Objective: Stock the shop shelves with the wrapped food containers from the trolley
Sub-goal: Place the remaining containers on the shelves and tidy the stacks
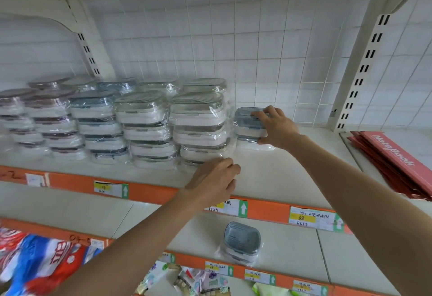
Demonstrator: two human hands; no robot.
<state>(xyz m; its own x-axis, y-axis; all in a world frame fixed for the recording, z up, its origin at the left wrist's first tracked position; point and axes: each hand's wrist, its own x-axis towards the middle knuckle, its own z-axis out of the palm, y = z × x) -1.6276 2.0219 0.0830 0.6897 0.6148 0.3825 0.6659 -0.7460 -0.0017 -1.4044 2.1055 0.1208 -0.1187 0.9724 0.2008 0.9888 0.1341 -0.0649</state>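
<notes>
Several stacks of plastic-wrapped food containers (196, 118) stand in rows on the upper shelf (268, 174). My right hand (275, 127) grips a wrapped blue-lidded container (244, 120) that sits on the shelf just right of the stacks. My left hand (215, 180) has its fingers curled on the wrap at the bottom front of the rightmost stack. Another wrapped blue-lidded container (242, 242) lies alone on the shelf below (292, 249). The trolley is out of view.
Red notebooks (395, 162) lie flat at the right end of the upper shelf. Orange shelf edges carry price labels (313, 218). Colourful packets (42, 260) fill the lower left, and more packets (187, 281) lie below. A white grid back panel (233, 50) closes the rear.
</notes>
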